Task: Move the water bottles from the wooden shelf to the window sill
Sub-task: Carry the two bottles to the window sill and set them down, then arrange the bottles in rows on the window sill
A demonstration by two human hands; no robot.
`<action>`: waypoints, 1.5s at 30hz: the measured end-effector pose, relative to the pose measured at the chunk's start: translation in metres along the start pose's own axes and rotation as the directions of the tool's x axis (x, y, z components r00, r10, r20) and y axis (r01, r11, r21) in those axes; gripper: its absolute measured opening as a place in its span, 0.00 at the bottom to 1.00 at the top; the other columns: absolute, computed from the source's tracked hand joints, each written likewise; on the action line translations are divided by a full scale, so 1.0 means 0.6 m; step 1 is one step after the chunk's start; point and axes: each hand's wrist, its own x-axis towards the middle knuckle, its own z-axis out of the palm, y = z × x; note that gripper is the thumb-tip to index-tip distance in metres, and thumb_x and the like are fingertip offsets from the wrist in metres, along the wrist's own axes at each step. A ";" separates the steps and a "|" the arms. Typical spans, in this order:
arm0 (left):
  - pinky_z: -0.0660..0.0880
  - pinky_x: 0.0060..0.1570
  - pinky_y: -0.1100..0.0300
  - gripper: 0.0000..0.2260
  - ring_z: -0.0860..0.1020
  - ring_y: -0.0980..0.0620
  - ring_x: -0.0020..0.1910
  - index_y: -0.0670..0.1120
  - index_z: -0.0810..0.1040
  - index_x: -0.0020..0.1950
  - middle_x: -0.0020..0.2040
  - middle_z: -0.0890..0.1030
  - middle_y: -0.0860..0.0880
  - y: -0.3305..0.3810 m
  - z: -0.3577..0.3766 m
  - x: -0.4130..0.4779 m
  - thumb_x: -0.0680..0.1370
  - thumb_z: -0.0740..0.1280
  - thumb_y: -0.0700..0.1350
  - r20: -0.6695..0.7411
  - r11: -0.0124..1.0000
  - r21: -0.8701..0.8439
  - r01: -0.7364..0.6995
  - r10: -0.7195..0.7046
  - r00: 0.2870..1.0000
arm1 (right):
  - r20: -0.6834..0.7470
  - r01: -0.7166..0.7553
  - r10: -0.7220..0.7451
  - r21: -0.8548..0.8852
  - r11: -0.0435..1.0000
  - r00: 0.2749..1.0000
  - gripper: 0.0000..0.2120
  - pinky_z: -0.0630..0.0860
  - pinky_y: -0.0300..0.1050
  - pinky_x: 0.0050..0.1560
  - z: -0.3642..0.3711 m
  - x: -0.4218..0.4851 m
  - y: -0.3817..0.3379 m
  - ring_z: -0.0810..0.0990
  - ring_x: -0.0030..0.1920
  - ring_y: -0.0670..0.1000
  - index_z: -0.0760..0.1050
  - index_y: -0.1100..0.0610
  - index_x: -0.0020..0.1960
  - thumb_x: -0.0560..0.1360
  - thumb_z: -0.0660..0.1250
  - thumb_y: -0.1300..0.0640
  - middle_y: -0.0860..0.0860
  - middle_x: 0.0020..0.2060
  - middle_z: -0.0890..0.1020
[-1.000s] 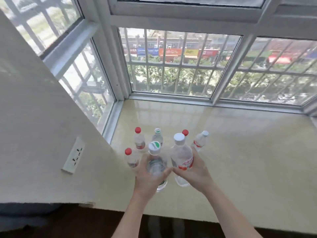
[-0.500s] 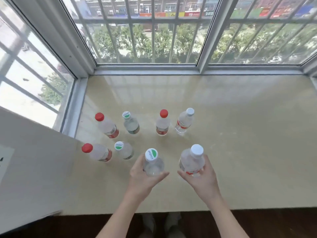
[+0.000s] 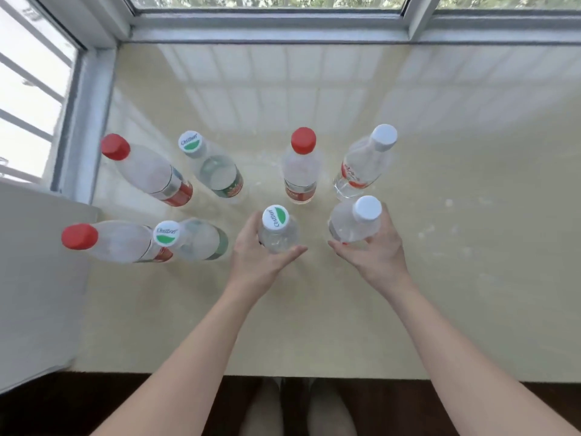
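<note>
Curling round a clear plastic green-capped bottle (image 3: pixel 278 236), the left hand (image 3: pixel 258 259) grips its body; the right hand (image 3: pixel 376 253) wraps a white-capped bottle (image 3: pixel 351 227) likewise. Both bottles are upright over the glossy beige window sill (image 3: pixel 345 316), with six other bottles (image 3: pixel 300 173) grouped farther and left.

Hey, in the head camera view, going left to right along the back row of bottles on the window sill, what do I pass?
First red-capped bottle → green-and-white-capped bottle → second red-capped bottle → white-capped bottle.
</note>
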 end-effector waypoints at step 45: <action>0.78 0.58 0.57 0.30 0.77 0.57 0.60 0.55 0.74 0.64 0.57 0.80 0.56 0.001 -0.010 -0.013 0.65 0.82 0.46 0.006 0.985 0.054 -0.163 0.163 0.987 | 0.072 0.027 -0.033 0.083 0.996 0.997 0.38 0.76 0.45 0.65 -0.027 -0.029 0.019 0.77 0.64 0.47 0.69 0.35 0.64 0.64 0.82 0.61 0.28 0.57 0.76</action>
